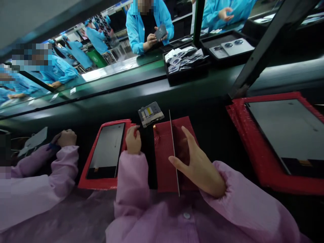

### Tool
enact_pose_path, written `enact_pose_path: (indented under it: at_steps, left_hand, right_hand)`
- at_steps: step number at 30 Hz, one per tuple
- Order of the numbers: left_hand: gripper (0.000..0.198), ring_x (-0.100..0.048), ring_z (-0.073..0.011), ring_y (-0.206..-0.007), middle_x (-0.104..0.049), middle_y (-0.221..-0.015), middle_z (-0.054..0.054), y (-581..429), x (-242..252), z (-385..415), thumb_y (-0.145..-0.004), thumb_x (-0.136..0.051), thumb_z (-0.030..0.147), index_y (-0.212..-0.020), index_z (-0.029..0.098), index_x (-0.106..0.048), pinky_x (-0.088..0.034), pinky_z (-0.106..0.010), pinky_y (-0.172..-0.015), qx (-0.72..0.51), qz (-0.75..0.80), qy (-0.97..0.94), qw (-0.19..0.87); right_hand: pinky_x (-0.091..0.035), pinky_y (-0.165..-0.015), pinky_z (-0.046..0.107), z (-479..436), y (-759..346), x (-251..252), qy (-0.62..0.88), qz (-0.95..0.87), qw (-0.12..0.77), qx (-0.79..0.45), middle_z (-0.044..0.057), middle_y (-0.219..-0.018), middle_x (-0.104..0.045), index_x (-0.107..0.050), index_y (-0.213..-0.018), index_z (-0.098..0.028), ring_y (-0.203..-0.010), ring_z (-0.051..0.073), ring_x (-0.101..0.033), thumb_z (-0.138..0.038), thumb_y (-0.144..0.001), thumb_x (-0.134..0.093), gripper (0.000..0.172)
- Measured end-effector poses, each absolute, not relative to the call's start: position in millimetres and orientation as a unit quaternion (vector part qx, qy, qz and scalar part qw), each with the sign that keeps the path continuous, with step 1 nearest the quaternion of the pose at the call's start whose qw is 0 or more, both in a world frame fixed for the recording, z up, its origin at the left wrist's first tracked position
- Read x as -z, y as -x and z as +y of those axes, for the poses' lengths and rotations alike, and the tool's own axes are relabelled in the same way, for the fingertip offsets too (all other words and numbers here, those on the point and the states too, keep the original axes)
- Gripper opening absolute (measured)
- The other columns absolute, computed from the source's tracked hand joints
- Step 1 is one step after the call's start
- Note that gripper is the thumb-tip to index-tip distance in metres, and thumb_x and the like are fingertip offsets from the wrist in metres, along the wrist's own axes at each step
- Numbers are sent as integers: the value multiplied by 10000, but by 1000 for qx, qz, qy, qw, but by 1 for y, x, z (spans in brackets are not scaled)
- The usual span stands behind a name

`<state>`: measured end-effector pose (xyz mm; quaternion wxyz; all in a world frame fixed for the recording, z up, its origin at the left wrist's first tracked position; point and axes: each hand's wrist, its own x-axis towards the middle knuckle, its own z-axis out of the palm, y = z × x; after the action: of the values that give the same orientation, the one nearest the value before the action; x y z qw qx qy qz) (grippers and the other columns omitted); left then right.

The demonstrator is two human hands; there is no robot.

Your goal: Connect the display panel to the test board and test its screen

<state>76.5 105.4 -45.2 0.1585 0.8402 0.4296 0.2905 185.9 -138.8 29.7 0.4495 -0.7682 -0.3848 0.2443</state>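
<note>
A thin flat display panel (pixel 172 135), seen almost edge-on, stands upright over a red padded sheet (pixel 164 165) in front of me. My right hand (pixel 197 160) grips it, with the thumb across to its left face and the fingers to the right. My left hand (pixel 133 140) is closed, thumb and index finger bent toward each other; anything between the tips is too small to make out. It is by the right edge of another display panel (pixel 106 148), which lies on red padding (pixel 97 184). Beyond both hands is a small metal-framed device (pixel 151 114) with a yellow strip.
At right, a larger-looking display panel (pixel 291 128) rests on stacked red padding (pixel 258 152). A black tray (pixel 182 76) with white packets stands on the ledge, beside a slanted metal post (pixel 263 50). A co-worker's hand (pixel 67 137) is at left; people in blue work opposite.
</note>
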Motion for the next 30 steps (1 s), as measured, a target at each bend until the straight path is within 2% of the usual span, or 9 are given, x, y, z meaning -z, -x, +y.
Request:
enact_pose_path:
  at_steps: [3, 5, 6, 9, 11, 18, 23, 28, 30]
  left_hand:
    - [232, -637, -194, -957, -671, -999, -98, -32, 45, 51, -905, -433, 262, -988, 148, -617, -513, -345, -897, -307, 437, -816, 220]
    - [218, -624, -184, -1029, -664, -1072, -84, -12, 54, 14, -917, -449, 283, -996, 175, -622, -506, -341, -929, -266, 391, -836, 280]
    - [245, -587, -189, -1127, -631, -1185, -87, -7, 59, -2, -921, -461, 294, -1081, 186, -612, -483, -356, -980, -228, 356, -858, 292]
    - [433, -370, -225, -1370, -434, -1454, -93, -5, 76, -32, -929, -474, 312, -1350, 215, -458, -341, -460, -1126, -131, 263, -922, 252]
    - [504, -284, -237, -1418, -369, -1499, -100, -8, 83, -39, -938, -457, 311, -1422, 213, -361, -273, -507, -1155, -112, 243, -940, 210]
    - [571, -284, -195, -1418, -386, -1490, -97, -12, 86, -38, -966, -373, 256, -1495, 216, -162, -254, -482, -1165, -138, 234, -943, 193]
    - [533, -277, -168, -1419, -366, -1505, -70, -11, 84, -39, -982, -280, 239, -1501, 230, -158, -233, -446, -1174, -131, 240, -941, 200]
    - [505, -272, -244, -1415, -331, -1518, -70, -15, 81, -41, -932, -450, 412, -1411, 262, -402, -213, -479, -1165, -101, 242, -955, 137]
    - [504, -285, -248, -1406, -350, -1505, -80, -17, 81, -42, -926, -460, 416, -1400, 249, -421, -221, -479, -1160, -104, 244, -956, 129]
  right_hand:
    - [-540, -811, 396, -152, -194, -31, 778, -372, 441, -247, 69, -1009, -658, -220, -1477, -218, -876, 220, -661, -396, -855, -474, 695]
    - [-540, -742, 386, -164, -204, -30, 804, -354, 422, -224, 66, -893, -669, -323, -1436, -179, -768, 217, -668, -345, -841, -428, 626]
    - [-540, -696, 375, -170, -210, -29, 820, -334, 414, -212, 71, -869, -666, -347, -1428, -164, -715, 214, -666, -339, -824, -434, 635]
    - [-541, -623, 335, -187, -228, -23, 845, -258, 423, -203, 91, -907, -657, -324, -1458, -176, -660, 194, -657, -374, -778, -515, 733]
    - [-548, -628, 318, -193, -236, -19, 843, -225, 446, -200, 90, -932, -648, -318, -1464, -206, -688, 185, -652, -397, -769, -558, 760]
    - [-435, -421, 243, -183, -232, 12, 744, -209, 567, -285, -7, -692, -551, -320, -1424, -223, -483, 129, -491, -389, -787, -596, 714]
    - [-488, -528, 286, -167, -233, 51, 729, -209, 558, -337, 24, -785, -602, -312, -1370, -182, -625, 172, -590, -375, -819, -544, 628]
    - [-476, -831, 447, -170, -219, 52, 862, -353, 362, -35, 130, -1035, -581, -544, -1114, -145, -958, 272, -558, -315, -867, -510, 301]
    - [-473, -835, 414, -173, -204, 44, 838, -451, 306, -16, 105, -995, -581, -581, -979, -167, -942, 247, -547, -271, -912, -465, 170]
